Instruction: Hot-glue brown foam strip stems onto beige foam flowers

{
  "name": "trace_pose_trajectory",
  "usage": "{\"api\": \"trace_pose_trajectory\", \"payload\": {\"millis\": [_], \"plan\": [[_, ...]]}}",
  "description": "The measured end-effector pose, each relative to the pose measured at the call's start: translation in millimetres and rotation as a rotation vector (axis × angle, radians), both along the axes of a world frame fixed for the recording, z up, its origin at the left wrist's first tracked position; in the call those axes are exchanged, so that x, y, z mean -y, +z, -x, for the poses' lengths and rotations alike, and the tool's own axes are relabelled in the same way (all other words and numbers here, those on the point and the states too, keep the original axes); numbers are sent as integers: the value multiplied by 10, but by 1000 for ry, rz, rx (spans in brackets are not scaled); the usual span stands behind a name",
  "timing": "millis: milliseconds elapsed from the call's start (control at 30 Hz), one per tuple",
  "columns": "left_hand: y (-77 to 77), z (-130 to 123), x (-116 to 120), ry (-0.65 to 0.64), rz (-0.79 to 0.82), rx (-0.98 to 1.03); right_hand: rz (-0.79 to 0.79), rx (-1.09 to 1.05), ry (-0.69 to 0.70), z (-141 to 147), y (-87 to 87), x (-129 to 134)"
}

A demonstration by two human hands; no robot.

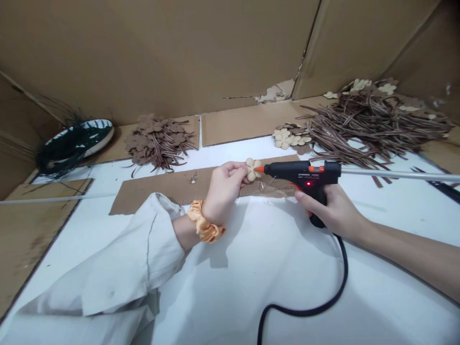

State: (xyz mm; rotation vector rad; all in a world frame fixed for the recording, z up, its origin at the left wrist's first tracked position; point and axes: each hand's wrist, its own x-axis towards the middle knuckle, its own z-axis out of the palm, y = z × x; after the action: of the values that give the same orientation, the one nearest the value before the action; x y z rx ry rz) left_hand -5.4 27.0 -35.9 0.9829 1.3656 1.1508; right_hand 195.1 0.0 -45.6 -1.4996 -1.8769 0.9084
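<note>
On white surface point(287, 268): cardboard strip point(161, 189)
Far edge: cardboard wall point(161, 57)
Left hand point(223, 191): pinching cream flower point(252, 175)
Right hand point(338, 211): gripping glue gun point(289, 170)
Gun lettering point(304, 175): white, illegible

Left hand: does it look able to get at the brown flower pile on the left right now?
Probably yes: only the flat cardboard strip seems to lie between the left hand and the brown flower pile. But its fingers are taken up by a cream flower, so it would likely need to free them.
</note>
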Motion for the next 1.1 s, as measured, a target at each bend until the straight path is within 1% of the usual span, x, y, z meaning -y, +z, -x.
{"api": "trace_pose_trajectory", "payload": {"millis": [633, 833, 1100], "plan": [[1, 12, 6, 0, -13, -10, -44, 9, -10, 7, 14, 0], [-8, 11, 9, 8, -11, 4, -45, 17, -12, 20, 39, 4], [4, 9, 8, 6, 1, 8, -35, 15, -15, 12, 23, 2]]}}
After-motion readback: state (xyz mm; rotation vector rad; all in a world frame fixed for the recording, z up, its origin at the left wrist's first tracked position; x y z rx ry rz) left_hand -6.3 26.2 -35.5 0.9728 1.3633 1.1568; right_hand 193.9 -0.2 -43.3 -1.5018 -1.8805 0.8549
